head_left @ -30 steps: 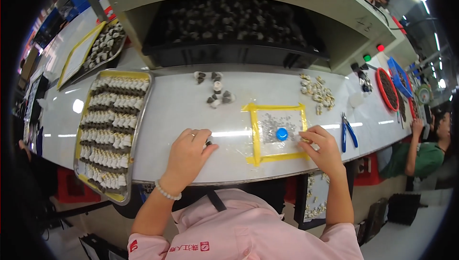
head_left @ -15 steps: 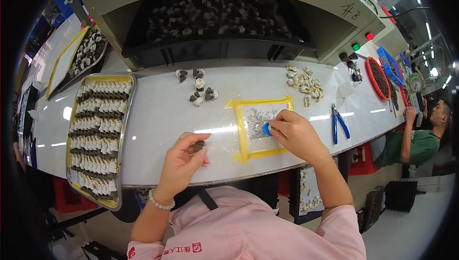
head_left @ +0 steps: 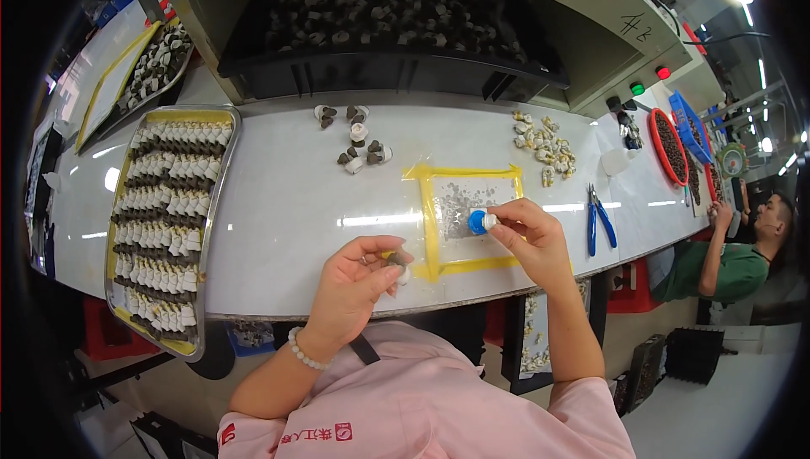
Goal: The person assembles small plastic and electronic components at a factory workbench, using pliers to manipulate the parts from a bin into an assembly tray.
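Left hand clamps a dark-and-white piece. Right hand pinches a white piece, likely baring its end toward the blue cap.

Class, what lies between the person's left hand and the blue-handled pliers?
In the head view, the yellow-taped sheet, the blue cap over it and the right hand lie between the left hand and the blue-handled pliers.

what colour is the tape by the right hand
The tape is yellow; the head view shows it.
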Demonstrator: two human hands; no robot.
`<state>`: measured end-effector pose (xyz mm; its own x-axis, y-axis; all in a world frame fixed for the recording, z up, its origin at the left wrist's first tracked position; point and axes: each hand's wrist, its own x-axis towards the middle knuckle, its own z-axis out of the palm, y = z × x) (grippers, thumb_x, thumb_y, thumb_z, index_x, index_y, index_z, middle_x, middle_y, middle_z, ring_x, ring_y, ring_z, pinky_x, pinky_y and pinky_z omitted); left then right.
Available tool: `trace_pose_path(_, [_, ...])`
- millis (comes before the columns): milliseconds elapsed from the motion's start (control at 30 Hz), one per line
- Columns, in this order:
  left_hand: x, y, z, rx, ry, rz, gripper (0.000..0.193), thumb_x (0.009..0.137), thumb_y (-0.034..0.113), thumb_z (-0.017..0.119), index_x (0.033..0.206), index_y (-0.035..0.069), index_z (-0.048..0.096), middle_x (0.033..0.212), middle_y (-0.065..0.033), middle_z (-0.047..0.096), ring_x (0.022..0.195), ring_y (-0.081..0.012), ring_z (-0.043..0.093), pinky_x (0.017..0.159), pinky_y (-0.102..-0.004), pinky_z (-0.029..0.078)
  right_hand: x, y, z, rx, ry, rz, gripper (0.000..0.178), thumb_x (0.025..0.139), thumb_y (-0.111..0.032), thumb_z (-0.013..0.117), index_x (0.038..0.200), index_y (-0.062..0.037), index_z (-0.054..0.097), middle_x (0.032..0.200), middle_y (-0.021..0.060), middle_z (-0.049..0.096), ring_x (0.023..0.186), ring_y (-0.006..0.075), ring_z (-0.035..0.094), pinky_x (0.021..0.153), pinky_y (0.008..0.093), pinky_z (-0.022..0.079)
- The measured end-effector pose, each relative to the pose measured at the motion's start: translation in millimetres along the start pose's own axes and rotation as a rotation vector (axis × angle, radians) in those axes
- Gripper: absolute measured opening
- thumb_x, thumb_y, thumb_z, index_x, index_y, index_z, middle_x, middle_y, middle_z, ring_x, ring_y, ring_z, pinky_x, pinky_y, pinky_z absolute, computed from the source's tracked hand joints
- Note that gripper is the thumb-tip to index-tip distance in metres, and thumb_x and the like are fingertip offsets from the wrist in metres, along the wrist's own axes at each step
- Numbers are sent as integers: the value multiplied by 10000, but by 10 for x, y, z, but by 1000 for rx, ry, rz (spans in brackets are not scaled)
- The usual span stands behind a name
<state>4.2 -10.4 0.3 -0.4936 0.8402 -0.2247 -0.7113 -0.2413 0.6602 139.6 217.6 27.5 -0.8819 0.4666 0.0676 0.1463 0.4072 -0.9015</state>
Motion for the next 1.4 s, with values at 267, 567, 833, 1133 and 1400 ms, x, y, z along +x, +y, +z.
trace_pose_path(267, [23,-103,-22,-182,-40,-116,327,851,-98,530,1160,12,527,1133,-158,575,927,-214,635,881,-345,537,-117,-171,191,349,-72,45,242,831,2,646,1071,34,628,973,62,588,885,120,567,762,229,483])
trace_pose_path(567, [28,-195,-103,-167,-206,1,371,807,-110,585,1143,36,528,1148,-170,567,1109,-263,554,983,-433,467,-134,-391,345,315,-177,-21,246,805,-8,667,1051,-16,662,911,58,604,797,117,580,708,238,481])
trace_pose_path(833, [21,-239,-126,-124,-222,95,330,760,-161,600,1050,-3,609,1140,-143,591,1079,-220,567,955,-347,459,-151,-471,369,192,-205,-138,259,779,-7,684,1037,-21,672,887,75,623,799,164,590,687,257,469])
trace_pose_path(1133, [9,-242,-104,-71,-213,104,346,748,-186,595,1054,-25,621,1105,-149,600,1056,-224,579,921,-330,487,-165,-533,392,93,-201,-188,269,787,-32,687,1055,-39,669,870,71,614,773,180,597,658,271,478])
trace_pose_path(1400, [-48,-249,-36,107,-96,126,309,775,-171,595,1061,-59,626,1057,-149,606,965,-201,610,857,-295,532,-186,-442,424,18,-210,-187,255,772,-27,698,1025,-15,672,851,83,614,724,196,597,617,276,475])
